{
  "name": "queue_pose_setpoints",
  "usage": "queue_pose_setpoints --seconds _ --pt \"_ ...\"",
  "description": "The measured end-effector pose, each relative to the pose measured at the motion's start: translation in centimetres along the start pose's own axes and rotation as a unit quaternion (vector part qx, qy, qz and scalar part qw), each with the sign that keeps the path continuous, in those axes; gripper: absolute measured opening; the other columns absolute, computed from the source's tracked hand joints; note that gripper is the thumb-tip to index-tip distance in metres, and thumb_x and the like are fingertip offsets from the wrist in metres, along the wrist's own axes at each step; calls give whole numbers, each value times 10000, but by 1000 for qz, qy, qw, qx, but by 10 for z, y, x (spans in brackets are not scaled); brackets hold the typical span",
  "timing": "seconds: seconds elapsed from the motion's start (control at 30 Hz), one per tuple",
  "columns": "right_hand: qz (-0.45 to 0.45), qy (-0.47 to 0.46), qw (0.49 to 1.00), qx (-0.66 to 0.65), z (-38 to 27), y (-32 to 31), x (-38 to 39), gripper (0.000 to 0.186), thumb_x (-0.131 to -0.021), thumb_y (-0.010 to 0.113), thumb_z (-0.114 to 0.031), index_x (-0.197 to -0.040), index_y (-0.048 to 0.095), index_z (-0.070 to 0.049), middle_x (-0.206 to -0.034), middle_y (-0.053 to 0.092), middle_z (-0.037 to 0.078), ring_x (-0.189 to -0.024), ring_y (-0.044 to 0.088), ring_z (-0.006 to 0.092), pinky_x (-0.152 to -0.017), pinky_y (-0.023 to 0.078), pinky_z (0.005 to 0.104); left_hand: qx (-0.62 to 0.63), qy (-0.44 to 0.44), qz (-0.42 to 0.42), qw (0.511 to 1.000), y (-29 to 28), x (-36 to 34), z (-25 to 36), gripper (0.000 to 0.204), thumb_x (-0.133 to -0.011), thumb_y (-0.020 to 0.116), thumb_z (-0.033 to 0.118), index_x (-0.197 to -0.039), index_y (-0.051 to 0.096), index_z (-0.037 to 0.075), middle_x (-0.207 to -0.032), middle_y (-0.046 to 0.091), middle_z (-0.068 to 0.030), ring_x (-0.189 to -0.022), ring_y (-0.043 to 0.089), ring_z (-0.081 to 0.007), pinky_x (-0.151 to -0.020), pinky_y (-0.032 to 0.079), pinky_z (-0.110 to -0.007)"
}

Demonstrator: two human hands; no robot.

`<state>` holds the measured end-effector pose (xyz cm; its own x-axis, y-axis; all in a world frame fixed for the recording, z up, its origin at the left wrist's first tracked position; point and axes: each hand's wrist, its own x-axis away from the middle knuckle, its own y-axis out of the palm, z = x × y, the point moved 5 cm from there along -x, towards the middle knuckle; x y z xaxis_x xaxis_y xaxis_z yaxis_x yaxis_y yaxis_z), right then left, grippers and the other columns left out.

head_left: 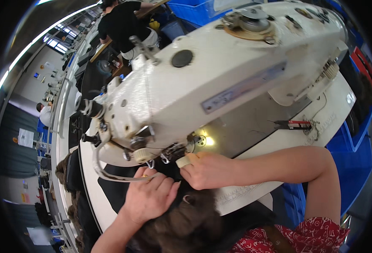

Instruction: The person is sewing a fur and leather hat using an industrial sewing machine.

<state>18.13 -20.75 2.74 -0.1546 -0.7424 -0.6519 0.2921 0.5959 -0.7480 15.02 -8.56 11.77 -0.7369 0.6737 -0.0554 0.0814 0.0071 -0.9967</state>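
Observation:
My left hand (150, 196) is on the black fabric (113, 187) under the white sewing machine (181, 84), fingers bent and pressed together on it just below the presser-foot area (171, 152). My right hand (200, 170), with a pale wrap on one finger, grips the fabric just right of that area, its fingertips partly hidden. Brown fur (186, 221) lies below and between my forearms. The machine's small light shines on the metal plate (236, 137). Red-and-black thread snips (294, 125) lie on the white tabletop to the right.
Blue bins (350, 177) stand at the right beside the table (253, 196). Another blue bin (190, 12) is at the back. A person in a black top (118, 27) works beyond the machine. Another person (44, 114) is farther left along rows of machines. Dark bundles with fur (70, 177) lie left.

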Motion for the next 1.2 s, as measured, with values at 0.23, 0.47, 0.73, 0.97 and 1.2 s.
queue_pose_setpoints --seconds 0.23,0.47,0.73,0.97,1.2 --pt "-8 6 1000 0 -8 11 2 209 -724 680 -188 -823 711 -7 -773 683 98 -755 653 219 -576 525 304 38 -64 -29 997 3 0 -16 213 -853 772 236 -988 719 80 -910 680 -72 -817 664 -303 -748 499 -399" --pt "-88 40 993 -68 10 -30 -3 140 -770 680 -162 -832 718 -42 -770 691 63 -721 678 238 -592 557 337 76 -130 13 989 6 -7 -4 242 -897 637 128 -1077 767 33 -1088 759 -91 -821 661 -305 -787 523 -398" --pt "282 280 903 163 147 -299 85 264 -1085 488 -66 -1233 681 35 -1203 725 141 -1096 682 164 -921 537 295 117 -127 25 985 18 -3 -23 203 -928 671 200 -985 777 37 -907 738 -102 -732 700 -319 -683 561 -413" --pt "-57 725 684 59 424 -371 238 658 -997 584 -562 -1289 674 21 -1240 695 115 -1089 634 162 -943 468 285 148 -126 42 980 23 2 -32 179 -922 662 166 -959 780 36 -910 741 -108 -818 713 -318 -755 568 -415" --pt "160 593 770 174 318 -304 339 567 -1108 434 -448 -1414 594 3 -1411 625 144 -1338 550 222 -1142 376 335 234 -176 34 955 49 -13 -83 270 -925 611 167 -1171 708 113 -1063 726 -164 -1009 681 -402 -829 561 -492"
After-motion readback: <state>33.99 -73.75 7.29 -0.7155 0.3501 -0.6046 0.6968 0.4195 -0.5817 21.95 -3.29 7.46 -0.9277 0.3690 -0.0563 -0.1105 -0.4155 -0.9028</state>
